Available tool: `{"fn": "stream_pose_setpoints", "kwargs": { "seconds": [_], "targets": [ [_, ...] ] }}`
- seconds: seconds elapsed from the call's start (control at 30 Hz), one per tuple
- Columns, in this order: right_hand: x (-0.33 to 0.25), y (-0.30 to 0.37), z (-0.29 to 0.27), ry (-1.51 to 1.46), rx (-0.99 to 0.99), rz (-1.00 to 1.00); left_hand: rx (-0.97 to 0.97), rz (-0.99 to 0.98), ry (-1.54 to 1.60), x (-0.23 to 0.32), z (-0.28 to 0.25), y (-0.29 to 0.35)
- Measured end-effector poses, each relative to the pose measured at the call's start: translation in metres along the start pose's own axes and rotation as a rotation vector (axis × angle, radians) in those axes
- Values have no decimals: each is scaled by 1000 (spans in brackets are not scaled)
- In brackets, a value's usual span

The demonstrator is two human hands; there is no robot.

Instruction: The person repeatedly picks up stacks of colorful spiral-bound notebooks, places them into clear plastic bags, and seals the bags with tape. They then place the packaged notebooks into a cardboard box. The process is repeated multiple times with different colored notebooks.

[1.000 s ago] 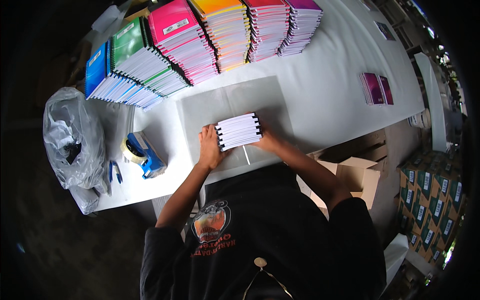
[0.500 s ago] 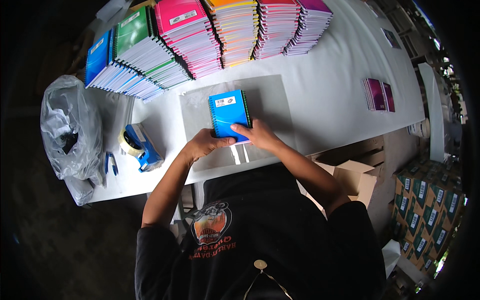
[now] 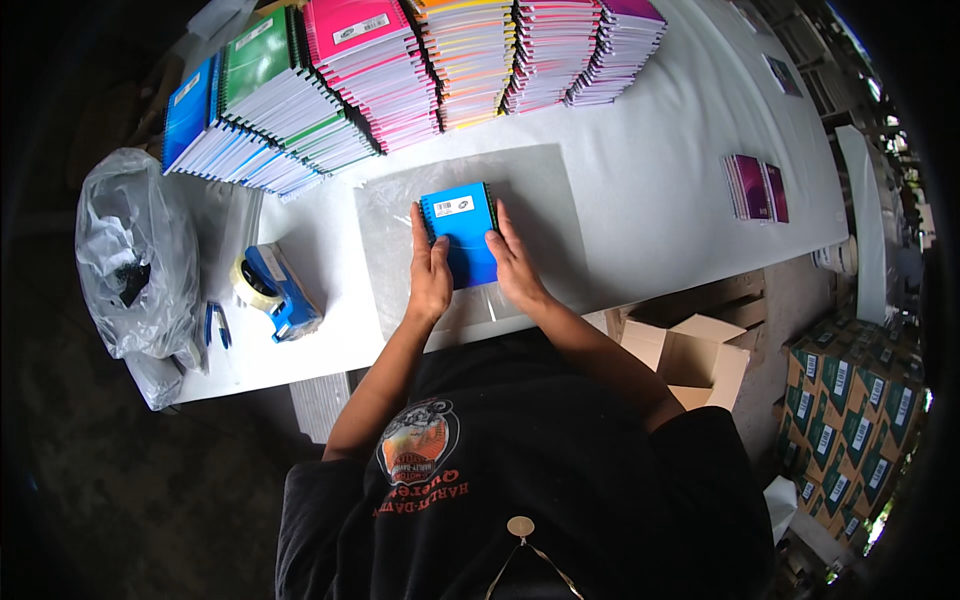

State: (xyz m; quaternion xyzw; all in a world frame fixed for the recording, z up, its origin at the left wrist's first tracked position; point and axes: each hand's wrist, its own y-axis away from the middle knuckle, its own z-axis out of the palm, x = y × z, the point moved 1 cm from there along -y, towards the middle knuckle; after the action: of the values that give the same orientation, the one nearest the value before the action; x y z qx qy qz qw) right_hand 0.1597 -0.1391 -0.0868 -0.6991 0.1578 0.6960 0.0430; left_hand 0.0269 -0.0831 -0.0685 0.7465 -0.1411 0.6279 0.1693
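A small stack of spiral notebooks (image 3: 464, 235) is in front of me, a blue cover with a white label on top. Dark coils show along its right side, so at least one more notebook seems to lie beneath. My left hand (image 3: 430, 276) grips the stack's left edge, fingers along the coil and thumb near the cover. On the opposite edge, my right hand (image 3: 517, 265) presses in the same way. Between the two palms the stack is held over a clear plastic sheet (image 3: 550, 200) on the white table.
Tall rows of coloured spiral notebooks (image 3: 375, 85) line the far side. To the left are a blue tape dispenser (image 3: 285, 295), pens (image 3: 216, 325) and a clear plastic bag (image 3: 135, 260). Purple notebooks (image 3: 752, 188) lie right; an open carton (image 3: 690, 360) sits below the table edge.
Both hands have shifted from the stack's near corners up along its left and right sides, fingers now straighter. The stack has stayed nearly in place; the whole view has moved slightly.
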Motion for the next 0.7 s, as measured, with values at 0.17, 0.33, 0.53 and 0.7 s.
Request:
{"fn": "stream_pose_setpoints", "kwargs": {
  "seconds": [0.17,0.33,0.53,0.7],
  "targets": [
    [-2,2,-16,52,146,16,148,80,-119,-15,-14,9],
    [19,19,-60,1194,601,-199,546,-65,-1009,-50,-44,30],
    [3,17,-56,752,453,-286,601,90,-976,-24,-32,34],
    [-4,3,-72,-46,566,180,695,-233,-363,-21,-51,20]
  ]
}}
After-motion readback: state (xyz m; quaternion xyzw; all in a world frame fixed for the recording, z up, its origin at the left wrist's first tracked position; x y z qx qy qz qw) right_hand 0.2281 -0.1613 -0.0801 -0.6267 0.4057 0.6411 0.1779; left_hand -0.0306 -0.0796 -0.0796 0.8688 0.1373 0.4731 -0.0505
